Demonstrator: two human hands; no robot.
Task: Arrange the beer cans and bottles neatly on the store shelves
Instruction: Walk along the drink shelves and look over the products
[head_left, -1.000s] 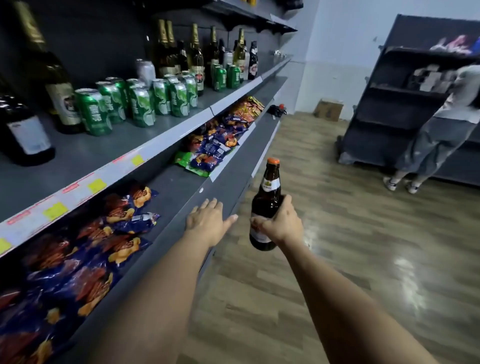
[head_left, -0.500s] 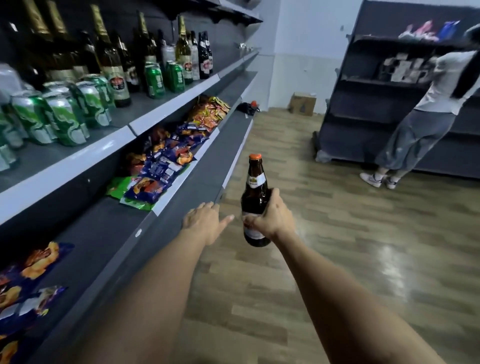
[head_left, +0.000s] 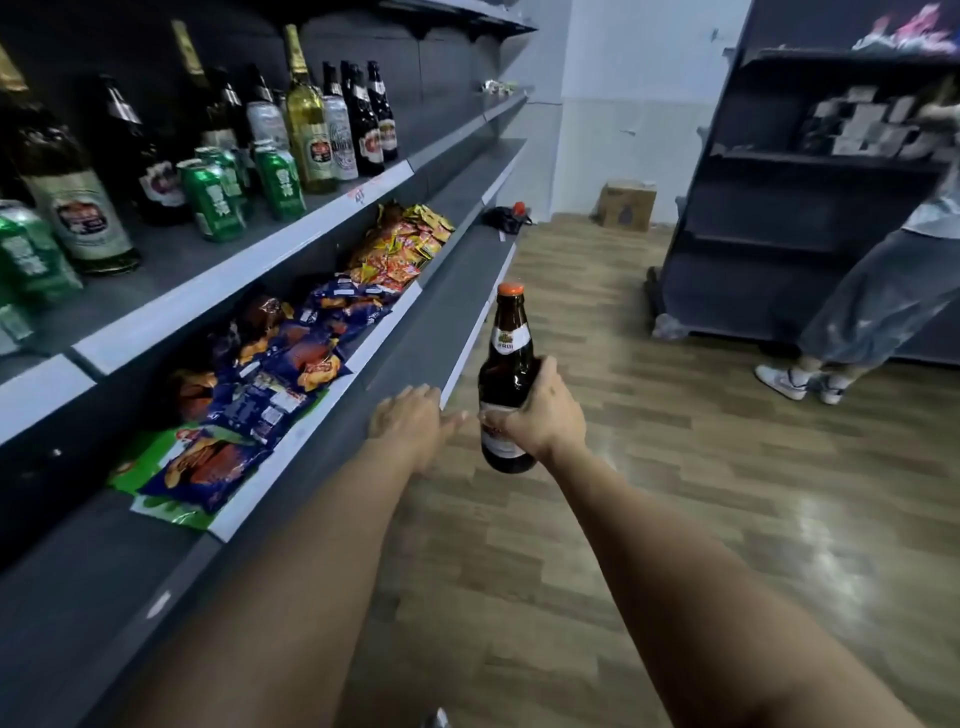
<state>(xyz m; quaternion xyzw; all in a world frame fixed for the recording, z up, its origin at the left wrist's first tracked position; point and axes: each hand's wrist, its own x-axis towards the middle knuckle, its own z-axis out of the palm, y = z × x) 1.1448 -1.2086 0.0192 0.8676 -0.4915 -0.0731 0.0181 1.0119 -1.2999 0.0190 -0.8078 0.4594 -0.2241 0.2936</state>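
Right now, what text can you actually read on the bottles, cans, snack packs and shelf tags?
None reads cleanly.
Held bottle: neck label print blurred.
Green cans: white characters, unreadable.
Shelf bottles: labels blurred.
Shelf-edge strip: red handwritten mark, illegible.
Snack packs: print too small.

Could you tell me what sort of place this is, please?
Most likely a small shop: long grey shelves with price strips hold beer bottles and green cans, with snack packets below, while the right hand carries a brown beer bottle.
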